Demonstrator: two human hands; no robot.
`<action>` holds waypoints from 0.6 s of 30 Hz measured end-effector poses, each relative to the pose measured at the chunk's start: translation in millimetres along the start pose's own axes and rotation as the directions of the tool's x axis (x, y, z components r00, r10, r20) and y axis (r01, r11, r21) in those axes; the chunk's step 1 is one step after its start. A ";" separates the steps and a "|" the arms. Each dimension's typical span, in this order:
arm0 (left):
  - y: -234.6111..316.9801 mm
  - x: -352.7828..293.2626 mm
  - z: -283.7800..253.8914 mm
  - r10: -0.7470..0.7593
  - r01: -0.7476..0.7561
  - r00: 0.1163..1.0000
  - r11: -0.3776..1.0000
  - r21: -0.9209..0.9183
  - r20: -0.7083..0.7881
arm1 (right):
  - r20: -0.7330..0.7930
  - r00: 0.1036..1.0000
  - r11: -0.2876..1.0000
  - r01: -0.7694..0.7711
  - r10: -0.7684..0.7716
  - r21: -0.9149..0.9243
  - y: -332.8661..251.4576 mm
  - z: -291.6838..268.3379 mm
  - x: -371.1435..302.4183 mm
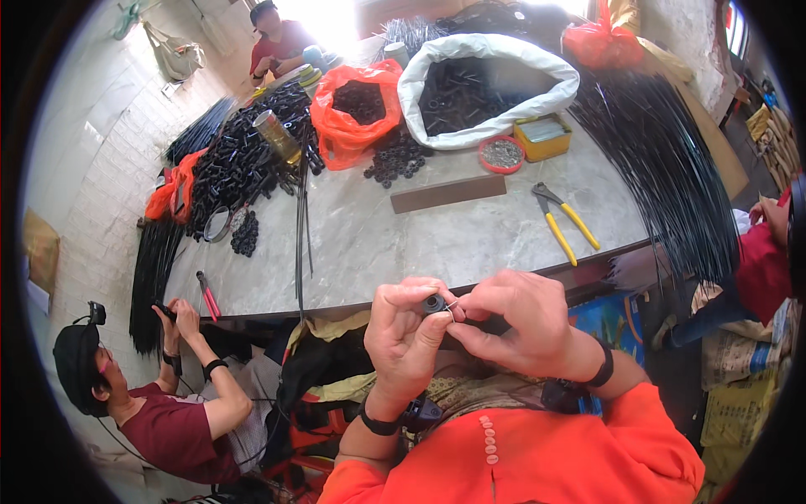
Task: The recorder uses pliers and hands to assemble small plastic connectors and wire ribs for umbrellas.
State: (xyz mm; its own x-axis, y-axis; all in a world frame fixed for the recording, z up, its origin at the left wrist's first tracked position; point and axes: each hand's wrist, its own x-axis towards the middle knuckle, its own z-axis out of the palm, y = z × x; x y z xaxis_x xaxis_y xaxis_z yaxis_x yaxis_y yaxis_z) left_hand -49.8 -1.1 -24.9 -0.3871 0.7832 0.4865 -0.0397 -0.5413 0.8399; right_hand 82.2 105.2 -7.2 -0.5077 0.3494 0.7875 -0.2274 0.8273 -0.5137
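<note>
Okay, I see left hand (401, 340) pinching a round black piece (432, 304) (probably steadying it), right hand (529, 326) pinching thin wire (452, 310).

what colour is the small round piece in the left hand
The small round piece is black, best seen in the head view.

The ring (433, 303) looks like rubber or plastic, the wire (452, 309) shiny metal. Near the smooth, stone-like table's (353, 244) front edge, pliers (579, 225) have 2 glossy plastic grips; glossy strands (659, 160) overhang its right edge.
</note>
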 end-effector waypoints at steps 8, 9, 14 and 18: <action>-3.1 -4.2 -5.1 0.005 -0.006 1.000 1.000 -0.028 -0.004 | -0.035 0.995 0.995 0.088 -0.090 -0.036 -0.9 7.3 -0.9; -3.3 -4.6 -5.4 0.005 -0.005 1.000 1.000 -0.027 -0.008 | -0.034 0.995 0.995 0.089 -0.090 -0.037 -0.3 7.7 -0.5; -7.1 -7.6 -5.7 0.052 -0.051 0.998 0.999 0.016 -0.028 | 0.004 0.992 0.991 0.126 -0.126 0.035 7.4 8.5 3.0; -8.9 -7.3 -5.7 0.057 -0.056 0.997 0.998 0.018 -0.059 | 0.013 0.996 0.994 0.088 -0.089 0.066 9.1 8.4 2.9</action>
State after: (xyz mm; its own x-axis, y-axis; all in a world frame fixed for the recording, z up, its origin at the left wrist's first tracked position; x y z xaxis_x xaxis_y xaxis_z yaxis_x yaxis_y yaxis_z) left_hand -51.9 -3.7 -37.3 -0.4428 0.7314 0.5187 -0.0010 -0.5789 0.8154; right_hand 71.6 110.1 -12.5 -0.4962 0.2685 0.8256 -0.3256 0.8240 -0.4637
